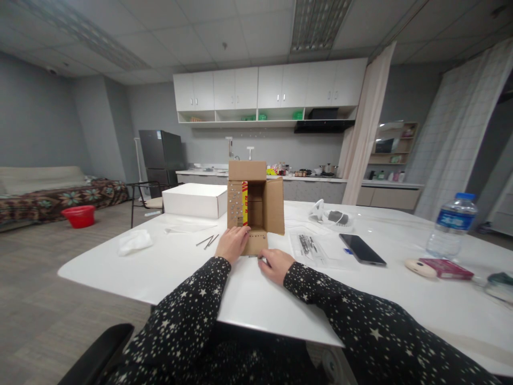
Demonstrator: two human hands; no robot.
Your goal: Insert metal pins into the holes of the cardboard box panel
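A small brown cardboard box (260, 203) lies on its side on the white table (192, 267), its opening facing me and its flaps spread. Rows of small metal studs dot the left flap and the bottom flap. My left hand (232, 244) rests on the table against the box's lower left corner, fingers touching the bottom flap. My right hand (276, 264) lies just in front of the bottom flap, fingers curled near its edge; whether it pinches something small I cannot tell. Both sleeves are black with white stars.
A white box (195, 200) stands behind left, with loose nails (207, 241) and a crumpled tissue (134, 241) nearby. Right of the cardboard box lie a clear bag of nails (308, 245), a phone (362, 249), a water bottle (452, 224) and a red case (447, 268).
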